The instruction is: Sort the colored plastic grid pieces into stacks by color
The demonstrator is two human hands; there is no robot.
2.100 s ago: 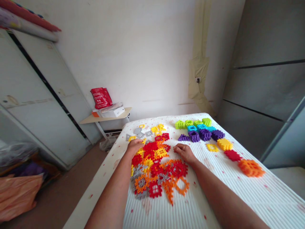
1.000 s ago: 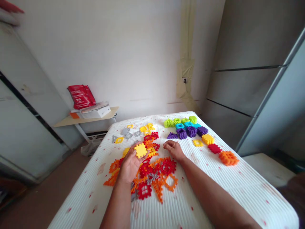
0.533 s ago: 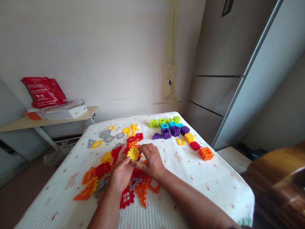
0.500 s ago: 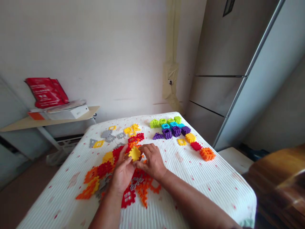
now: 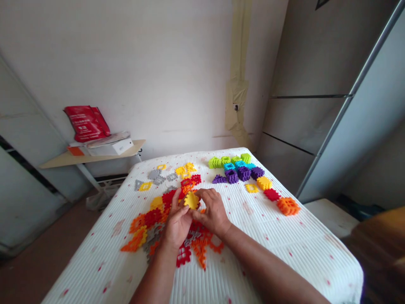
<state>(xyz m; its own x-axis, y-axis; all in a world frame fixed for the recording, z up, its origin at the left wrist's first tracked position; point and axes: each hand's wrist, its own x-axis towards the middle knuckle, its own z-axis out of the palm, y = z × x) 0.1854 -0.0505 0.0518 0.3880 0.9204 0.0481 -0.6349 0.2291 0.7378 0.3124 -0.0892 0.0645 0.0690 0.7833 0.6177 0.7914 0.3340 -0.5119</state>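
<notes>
A yellow notched plastic building tile (image 5: 191,200) is held between both hands above the middle of the table. My left hand (image 5: 177,221) grips its left side, thumb and fingers closed at the edge. From the right, the fingers of my right hand (image 5: 213,211) are bent round the same tile. Whether it is one tile or a small stack, I cannot tell. Under the hands spreads a loose pile of interlocking tiles: red tiles (image 5: 153,217), orange tiles (image 5: 200,251), yellow ones and grey tiles (image 5: 154,235). My hands and forearms hide part of it.
Sorted stacks stand at the right: green (image 5: 215,162), blue (image 5: 229,166), purple (image 5: 232,176), yellow (image 5: 264,183), red (image 5: 272,194) and orange (image 5: 288,206). Grey pieces (image 5: 154,174) and yellow pieces lie far left. Beyond are a side table (image 5: 60,159) and a fridge (image 5: 289,118).
The camera has turned left, so everything sits further right in the picture. Both hands keep hold of the yellow tile over the pile, with little visible finger movement.
</notes>
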